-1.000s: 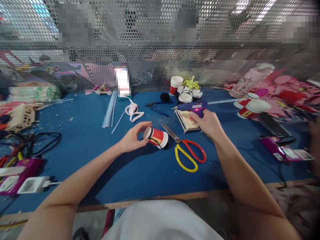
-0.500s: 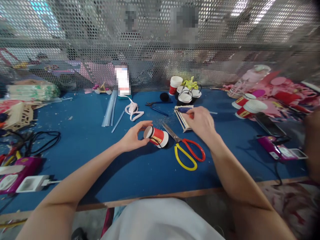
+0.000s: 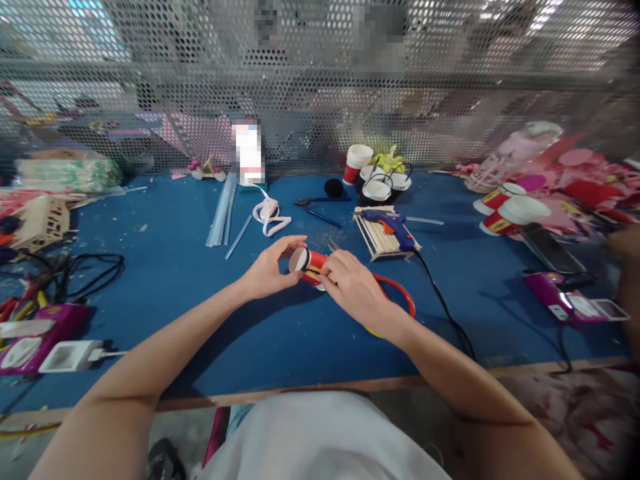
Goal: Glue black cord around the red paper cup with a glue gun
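1. Our right hand (image 3: 353,288) has let go of the glue gun (image 3: 393,223), which now rests on the wooden sticks (image 3: 381,238).
2. Both hands now meet at the red paper cup (image 3: 310,262), lying sideways just above the blue surface (image 3: 175,267): left hand (image 3: 270,270) grip clamped on its base end, right fingers closed over its side.
3. We judge gluing has paused while we press the cup.

One glue gun (image 3: 391,223), one scissors (image 3: 395,293), two hands.

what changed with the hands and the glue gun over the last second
The right hand let go of the glue gun, now lying on the wooden sticks, and moved left onto the red paper cup. The left hand stayed holding the cup; the scissors stayed put.
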Demonstrator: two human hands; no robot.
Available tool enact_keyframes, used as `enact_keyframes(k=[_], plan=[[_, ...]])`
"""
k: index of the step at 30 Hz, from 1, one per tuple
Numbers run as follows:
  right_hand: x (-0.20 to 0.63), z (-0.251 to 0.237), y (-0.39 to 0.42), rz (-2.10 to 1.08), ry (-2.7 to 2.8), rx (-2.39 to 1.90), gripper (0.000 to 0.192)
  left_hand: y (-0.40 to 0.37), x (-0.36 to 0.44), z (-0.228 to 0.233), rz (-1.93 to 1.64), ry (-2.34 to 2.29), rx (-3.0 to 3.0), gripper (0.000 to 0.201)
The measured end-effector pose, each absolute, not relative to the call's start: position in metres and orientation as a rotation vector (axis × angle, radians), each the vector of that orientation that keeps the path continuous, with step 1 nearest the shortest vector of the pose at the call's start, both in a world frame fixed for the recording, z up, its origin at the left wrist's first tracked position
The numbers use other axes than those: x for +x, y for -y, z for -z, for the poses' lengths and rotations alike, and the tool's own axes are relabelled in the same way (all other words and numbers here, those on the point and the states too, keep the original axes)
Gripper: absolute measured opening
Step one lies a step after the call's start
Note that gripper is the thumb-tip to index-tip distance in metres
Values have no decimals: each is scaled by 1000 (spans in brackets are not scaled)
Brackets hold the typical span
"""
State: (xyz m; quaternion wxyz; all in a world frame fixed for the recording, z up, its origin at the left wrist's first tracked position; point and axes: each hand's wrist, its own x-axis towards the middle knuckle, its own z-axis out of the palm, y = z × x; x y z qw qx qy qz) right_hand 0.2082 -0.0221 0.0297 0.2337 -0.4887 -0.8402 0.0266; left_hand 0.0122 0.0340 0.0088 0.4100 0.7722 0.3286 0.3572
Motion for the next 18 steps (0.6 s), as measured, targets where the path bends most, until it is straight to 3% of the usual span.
enact_keyframes(k=[6, 13, 18], plan=[[211, -49, 27, -571, 2095, -1443, 9, -31, 12, -13, -863, -772, 1946, 63], [224, -57, 17, -201, 2347, -1207, 13, -25, 13, -10, -795, -653, 1921, 65], [228, -61, 15, -132, 2345, -1130, 16, -24, 13, -7, -746, -591, 1844, 62]])
